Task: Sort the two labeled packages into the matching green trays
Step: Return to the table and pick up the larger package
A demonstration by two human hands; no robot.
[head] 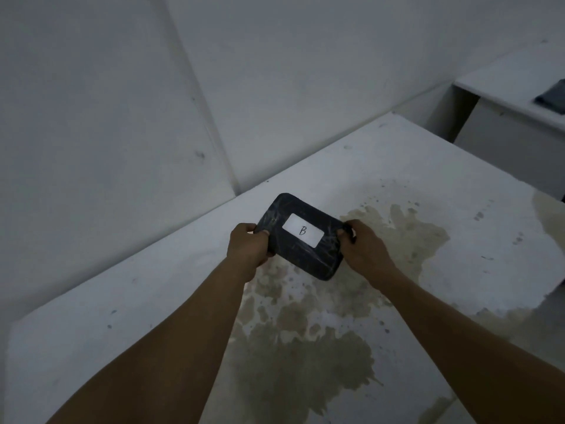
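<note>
A dark, wrapped package (301,258) with a white label reading "B" (302,230) is held above the white table (443,179), label facing up. My left hand (247,249) grips its left end. My right hand (362,247) grips its right end. Both arms reach forward from the bottom of the view. No green tray and no second package is in sight.
The table top carries large brown stains (305,347) in the middle and front. White walls (122,117) meet in a corner just behind the table. A second white desk (513,84) stands at the far right with a dark object (552,94) on it.
</note>
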